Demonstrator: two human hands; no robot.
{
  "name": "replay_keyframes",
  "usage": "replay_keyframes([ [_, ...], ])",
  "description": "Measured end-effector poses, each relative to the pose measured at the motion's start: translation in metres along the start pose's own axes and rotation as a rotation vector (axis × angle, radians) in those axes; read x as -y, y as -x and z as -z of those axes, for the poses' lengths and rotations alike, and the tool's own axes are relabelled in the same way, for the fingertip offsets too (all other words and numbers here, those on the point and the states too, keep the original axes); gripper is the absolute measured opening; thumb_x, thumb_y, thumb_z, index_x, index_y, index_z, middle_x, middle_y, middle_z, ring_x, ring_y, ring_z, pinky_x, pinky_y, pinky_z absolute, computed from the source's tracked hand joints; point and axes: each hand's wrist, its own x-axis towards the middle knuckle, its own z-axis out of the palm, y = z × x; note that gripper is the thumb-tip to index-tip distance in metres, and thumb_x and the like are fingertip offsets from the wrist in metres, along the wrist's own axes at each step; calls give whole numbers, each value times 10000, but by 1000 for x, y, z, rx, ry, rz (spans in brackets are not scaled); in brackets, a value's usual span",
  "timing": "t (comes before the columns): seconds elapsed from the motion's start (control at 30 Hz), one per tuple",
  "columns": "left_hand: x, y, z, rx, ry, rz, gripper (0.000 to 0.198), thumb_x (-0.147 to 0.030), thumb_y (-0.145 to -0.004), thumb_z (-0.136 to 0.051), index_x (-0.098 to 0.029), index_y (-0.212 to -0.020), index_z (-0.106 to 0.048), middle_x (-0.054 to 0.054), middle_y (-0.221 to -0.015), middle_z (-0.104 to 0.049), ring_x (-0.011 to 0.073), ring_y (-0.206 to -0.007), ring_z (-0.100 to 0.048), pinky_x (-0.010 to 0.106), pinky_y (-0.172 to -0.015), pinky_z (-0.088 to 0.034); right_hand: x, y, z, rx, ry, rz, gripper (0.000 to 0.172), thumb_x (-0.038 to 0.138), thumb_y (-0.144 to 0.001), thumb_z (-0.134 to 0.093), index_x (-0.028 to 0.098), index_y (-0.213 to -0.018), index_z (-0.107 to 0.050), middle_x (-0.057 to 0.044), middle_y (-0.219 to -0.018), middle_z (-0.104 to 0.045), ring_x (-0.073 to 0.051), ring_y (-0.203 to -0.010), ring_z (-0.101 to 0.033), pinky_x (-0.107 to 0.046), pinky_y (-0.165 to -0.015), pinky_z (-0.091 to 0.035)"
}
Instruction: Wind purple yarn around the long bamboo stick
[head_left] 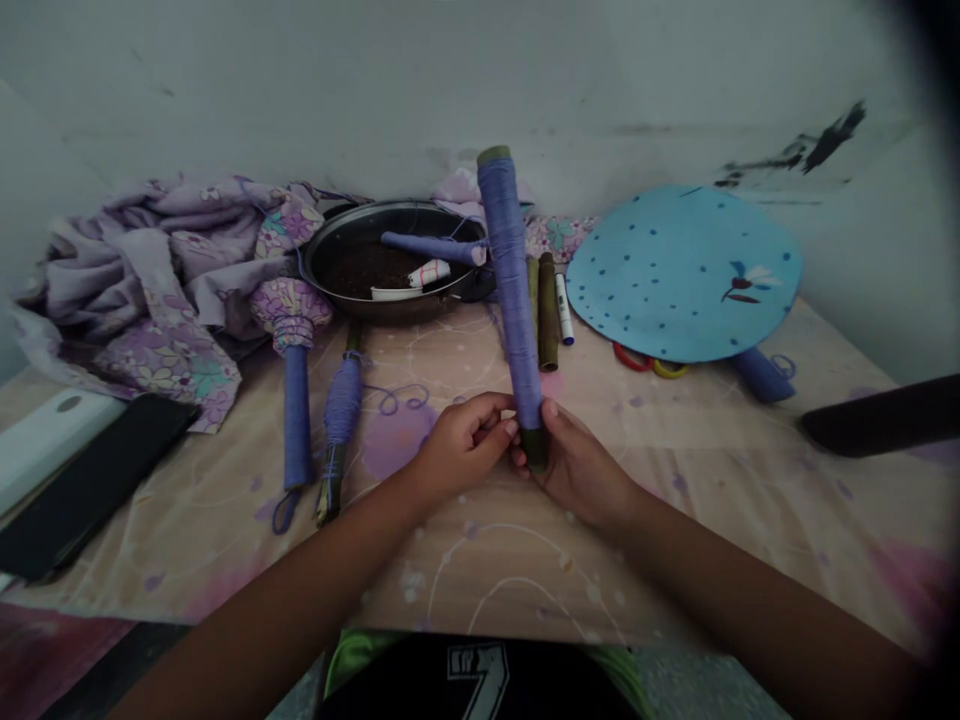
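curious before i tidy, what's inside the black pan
Inside the black pan are dark brown material and white pieces, one marked with red lines; a purple-wrapped stick lies over its right side. Whatever is underneath these is covered.

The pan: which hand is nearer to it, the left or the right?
Left. The left hand is in front of the pan and somewhat to its right; the right hand is farther right, holding the lower end of the tube.
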Motion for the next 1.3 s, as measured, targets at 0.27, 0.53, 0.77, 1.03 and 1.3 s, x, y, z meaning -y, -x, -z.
replay_keyframes([
  [0.27, 2, 2, 0, -12, -11, -6, 290, -313, -830, -517, -130, -1052, -555, 0, -641, -599, 117, -560, -600, 254, -550, -527, -1, -1, 1, 4, -1, 5, 349, 533, -742, -629, 199, -739, -529, 2, -638, -538, -112, -558, -498, -240, -491, -388],
  [0.53, 2, 2, 0, -9, -8, -17, 279, -305, -832, -527, -130, -1047, -557, -3, -634, -603, 108, -557, -604, 236, -549, -533, -2, -1, 3, -21, 7, 1, 349, 534, -753, -610, 199, -754, -513, 12, -629, -517, -111, -556, -500, -239, -488, -389],
  [0.77, 0, 0, -2, 24, 140, 22, 288, -312, -808, -546, -125, -1026, -536, -20, -631, -570, 120, -556, -610, 286, -562, -559, 1, -1, 0, 0, -39, -20, 393, 590, -750, -571, 205, -827, -550, -3, -685, -542, -115, -574, -505, -236, -478, -391],
  [1.03, 1, -4, 4, -82, 2, -23, 234, -296, -778, -585, -128, -938, -608, -46, -576, -502, 52, -503, -455, 172, -484, -367, 5, 1, -2, -31, -12, -5, 290, 457, -742, -646, 204, -804, -518, 6, -702, -545, -93, -563, -493, -199, -442, -347],
  [1.3, 2, -4, 4, -49, 24, 6, 304, -356, -780, -589, -115, -964, -567, -12, -653, -563, 76, -576, -506, 197, -546, -371, 3, 1, 3, 6, 45, 9, 256, 433, -805, -601, 186, -801, -533, 9, -687, -542, -70, -518, -476, -177, -397, -280],
])
